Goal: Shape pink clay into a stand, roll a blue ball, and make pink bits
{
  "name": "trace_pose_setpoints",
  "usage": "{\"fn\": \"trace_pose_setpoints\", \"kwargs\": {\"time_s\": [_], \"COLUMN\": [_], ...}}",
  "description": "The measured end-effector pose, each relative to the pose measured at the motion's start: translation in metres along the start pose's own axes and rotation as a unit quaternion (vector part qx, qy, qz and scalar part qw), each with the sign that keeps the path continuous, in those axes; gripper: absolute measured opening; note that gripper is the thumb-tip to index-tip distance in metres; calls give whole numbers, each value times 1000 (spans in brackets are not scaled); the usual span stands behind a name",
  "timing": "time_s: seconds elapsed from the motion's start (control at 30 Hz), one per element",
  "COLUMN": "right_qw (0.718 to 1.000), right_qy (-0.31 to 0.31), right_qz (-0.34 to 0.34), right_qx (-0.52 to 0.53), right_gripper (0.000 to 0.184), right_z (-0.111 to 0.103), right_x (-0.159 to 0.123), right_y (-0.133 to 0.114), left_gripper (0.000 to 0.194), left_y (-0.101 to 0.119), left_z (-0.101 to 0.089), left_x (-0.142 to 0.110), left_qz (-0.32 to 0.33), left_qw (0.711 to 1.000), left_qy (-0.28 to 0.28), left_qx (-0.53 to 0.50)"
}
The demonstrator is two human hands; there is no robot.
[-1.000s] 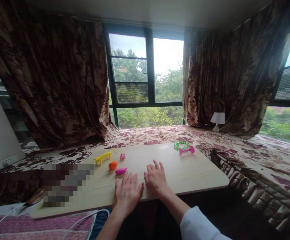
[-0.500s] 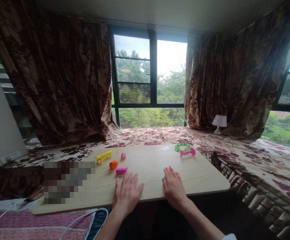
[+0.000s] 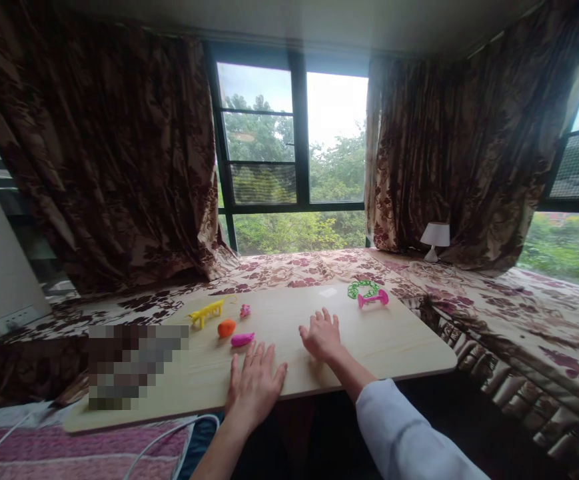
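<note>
My left hand (image 3: 254,380) lies flat on the pale wooden table (image 3: 384,353), fingers spread. Just beyond its fingertips rests a magenta toy (image 3: 242,339) shaped like an eggplant. An orange rounded toy (image 3: 226,328) sits behind that, with a yellow four-legged toy animal (image 3: 206,313) farther left and a small pink figure (image 3: 245,311) at the back. My right hand (image 3: 322,335) hovers over the middle of the table, fingers apart and holding nothing I can see. Toward the back right, a pink toy dumbbell (image 3: 373,299) lies against a green ring of links (image 3: 356,289).
A white patch (image 3: 328,292) shows near the table's back edge. Behind is a ledge covered with flowered cloth (image 3: 299,267), bearing a small white lamp (image 3: 435,240). A white cable (image 3: 154,437) loops at the lower left. A blurred patch (image 3: 134,367) hides the table's left part.
My right hand has lifted off the table and moved forward and left, bringing its white sleeve into view. My left hand stays in place. The view has shifted slightly.
</note>
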State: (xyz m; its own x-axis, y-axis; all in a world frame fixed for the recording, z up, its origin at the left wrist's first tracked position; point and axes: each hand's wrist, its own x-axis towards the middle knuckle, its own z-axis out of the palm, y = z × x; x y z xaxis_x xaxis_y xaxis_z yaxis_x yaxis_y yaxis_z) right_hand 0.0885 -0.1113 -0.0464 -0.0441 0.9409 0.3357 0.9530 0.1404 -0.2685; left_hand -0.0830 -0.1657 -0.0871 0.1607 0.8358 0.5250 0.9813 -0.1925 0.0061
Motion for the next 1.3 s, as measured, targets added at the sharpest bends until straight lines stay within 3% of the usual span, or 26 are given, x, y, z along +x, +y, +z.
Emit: {"fn": "trace_pose_setpoints", "kwargs": {"time_s": [0.1,0.27,0.37,0.47,0.57,0.7,0.83,0.93,1.13,1.3], "right_qw": [1000,1000,999,995,992,996,1000,1000,1000,994], "right_qy": [-12,3,26,38,28,19,11,-3,-6,27], "right_qz": [17,-3,-42,-93,-119,-88,-22,12,-11,-106], "right_qx": [0,-4,-5,1,6,3,8,10,14,19], "right_gripper": [44,46,48,48,45,45,47,45,45,48], "right_z": [-2,-8,-6,0,4,6,5,1,-11,-5], "right_x": [-3,-49,-76,-85,-74,-38,-5,-1,-58,-93], "right_y": [20,38,32,14,-9,-27,-10,15,42,17], "left_gripper": [50,51,51,50,51,51,51,51,51,51], "left_y": [-1,-2,-2,-1,0,0,-1,-2,-3,0], "left_z": [0,1,0,-1,-2,-2,-1,2,2,-1], "left_x": [0,0,-1,-1,-1,-1,-1,-1,-2,-2], "left_qz": [-1,-2,-2,5,12,12,8,7,3,5], "left_qw": [1000,1000,1000,1000,1000,1000,1000,1000,1000,1000], "left_qy": [3,4,3,8,14,10,4,2,4,-1], "left_qx": [-7,-13,-11,-7,-4,5,14,10,3,3]}}
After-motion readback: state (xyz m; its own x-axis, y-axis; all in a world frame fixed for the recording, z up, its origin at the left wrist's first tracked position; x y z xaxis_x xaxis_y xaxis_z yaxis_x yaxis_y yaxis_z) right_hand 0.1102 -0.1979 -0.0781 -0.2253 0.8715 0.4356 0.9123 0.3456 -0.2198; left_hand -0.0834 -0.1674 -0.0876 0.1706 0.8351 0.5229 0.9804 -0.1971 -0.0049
